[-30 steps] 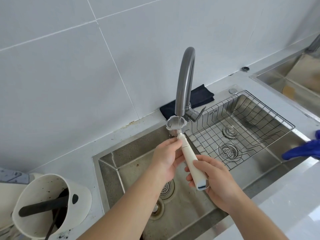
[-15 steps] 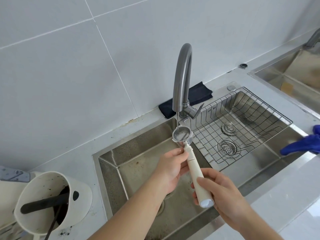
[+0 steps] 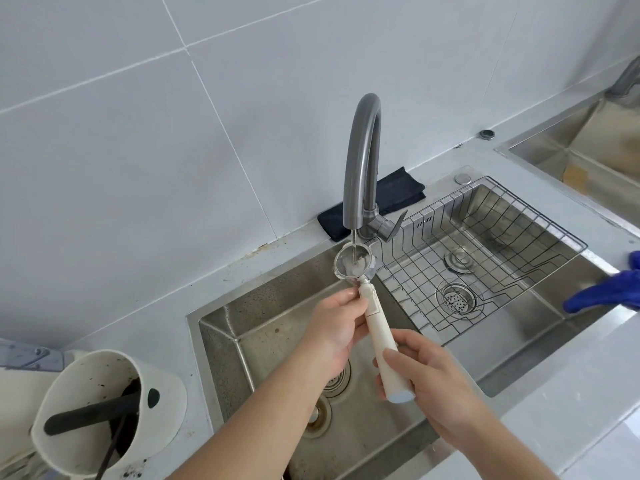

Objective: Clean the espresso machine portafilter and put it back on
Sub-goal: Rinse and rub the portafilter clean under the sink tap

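Water (image 3: 354,249) is running in a thin stream from the grey faucet (image 3: 362,161) straight into the metal basket of the portafilter (image 3: 353,265), which is being held over the back right corner of the left sink basin (image 3: 263,327), just below the spout. The right hand (image 3: 433,382) is wrapping its fingers round the lower end of the cream handle (image 3: 379,336), gripping it, while the left hand (image 3: 332,329) is pinching the handle's upper part near the basket with thumb and fingertips. The handle is slanting down from the basket toward the front edge of the sink. In the right basin a wire rack (image 3: 485,258) is sitting above two drain fittings. A folded dark cloth (image 3: 398,192) is lying on the counter behind the faucet, against the tiled wall. At the counter's left front corner a white container (image 3: 104,414) streaked with coffee grounds is standing, with a black bar across its inside. Something blue (image 3: 606,292), perhaps a glove, is resting at the right edge of the sink, and a second steel sink (image 3: 588,147) is showing at the far right corner of the counter
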Tool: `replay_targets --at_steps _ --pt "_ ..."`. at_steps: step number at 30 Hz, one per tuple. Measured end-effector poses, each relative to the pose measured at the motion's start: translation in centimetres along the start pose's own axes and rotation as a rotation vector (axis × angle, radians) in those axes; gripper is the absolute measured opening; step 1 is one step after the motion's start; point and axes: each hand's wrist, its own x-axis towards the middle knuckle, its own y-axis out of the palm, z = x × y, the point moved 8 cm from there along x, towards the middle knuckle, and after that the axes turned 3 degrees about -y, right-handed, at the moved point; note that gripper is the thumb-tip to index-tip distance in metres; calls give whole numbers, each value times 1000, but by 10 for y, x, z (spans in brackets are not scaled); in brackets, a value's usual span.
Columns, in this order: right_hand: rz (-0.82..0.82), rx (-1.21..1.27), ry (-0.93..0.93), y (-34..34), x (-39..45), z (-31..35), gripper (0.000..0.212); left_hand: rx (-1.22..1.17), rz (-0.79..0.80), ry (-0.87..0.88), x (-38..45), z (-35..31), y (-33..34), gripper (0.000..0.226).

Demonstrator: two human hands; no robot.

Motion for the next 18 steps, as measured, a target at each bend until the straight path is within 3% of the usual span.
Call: replay_targets --at_steps 4,10,18 --pt "72 124 83 6 5 -10 24 -2 -61 43 1 -4 -9 15" --pt "88 282 166 12 10 -24 30 14 -136 104 1 -9 -19 26" --pt "85 49 62 17 25 -22 32 56 -145 196 0 -23 -18 31"
